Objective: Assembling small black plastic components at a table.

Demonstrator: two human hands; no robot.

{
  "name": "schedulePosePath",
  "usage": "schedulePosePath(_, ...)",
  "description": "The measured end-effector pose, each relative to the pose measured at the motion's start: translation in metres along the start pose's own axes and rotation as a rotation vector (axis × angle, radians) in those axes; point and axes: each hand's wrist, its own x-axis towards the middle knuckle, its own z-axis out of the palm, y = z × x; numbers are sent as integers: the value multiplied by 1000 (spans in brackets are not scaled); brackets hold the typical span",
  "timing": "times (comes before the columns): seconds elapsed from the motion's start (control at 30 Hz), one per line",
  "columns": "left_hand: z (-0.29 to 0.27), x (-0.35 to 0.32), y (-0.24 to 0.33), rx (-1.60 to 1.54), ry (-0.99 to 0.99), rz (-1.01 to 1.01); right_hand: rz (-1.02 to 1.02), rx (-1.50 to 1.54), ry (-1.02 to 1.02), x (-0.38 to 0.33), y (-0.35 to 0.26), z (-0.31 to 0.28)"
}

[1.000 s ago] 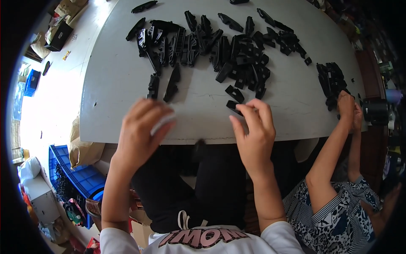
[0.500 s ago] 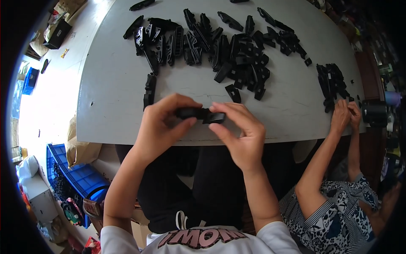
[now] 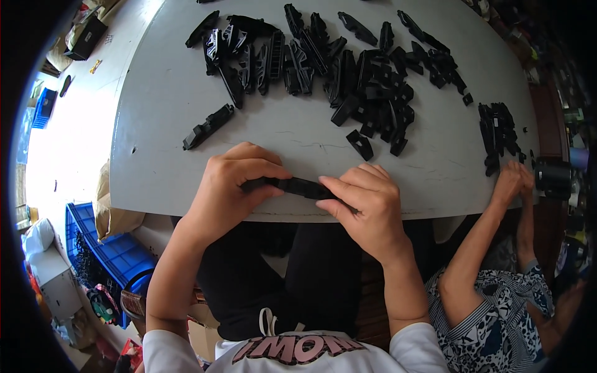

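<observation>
A long black plastic part (image 3: 303,188) is held between both hands just above the near edge of the table. My left hand (image 3: 236,181) grips its left end, thumb below and fingers over the top. At the other end, my right hand (image 3: 368,202) pinches it between thumb and fingers. The palms and fingers hide both ends. Beyond my left hand a similar long black part (image 3: 208,127) lies slanted on the table. A small black plastic piece (image 3: 359,145) rests past my right hand, beside a heap of small black pieces (image 3: 382,102).
Several long black parts (image 3: 273,55) lie across the far side of the grey table (image 3: 161,168). At the right, a co-worker's hands (image 3: 515,180) work near another black pile (image 3: 497,130). Blue crates (image 3: 109,236) and a brown paper bag (image 3: 115,208) stand on the floor at left.
My right hand has moved right and slightly down along the held part, showing more of its length. The part near my left hand now lies more slanted. The whole view has shifted slightly.
</observation>
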Motion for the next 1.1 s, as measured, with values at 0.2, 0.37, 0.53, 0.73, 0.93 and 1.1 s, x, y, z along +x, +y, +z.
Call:
schedulePosePath(0.2, 2, -5, -1, 53, -19, 124, 28, 76, -54, -4, -13, 17)
schedulePosePath(0.37, -14, -23, 8, 120, 262, -244, 111, -166, 277, 0, -10, 12)
schedulePosePath(0.53, -31, -13, 4, 627, 420, -240, 146, -321, 290, -1, 7, 14)
schedulePosePath(0.73, -2, -5, 3, 220, 227, 73, 615, 1024, 232, 5, -16, 7)
schedulePosePath(0.93, 3, 0, 6, -26, 136, -69, 137, 120, 18, 4, -10, 19)
schedulePosePath(1.1, -2, 1, 1, -50, 59, -84, 59, -16, -42, 6, -2, 4)
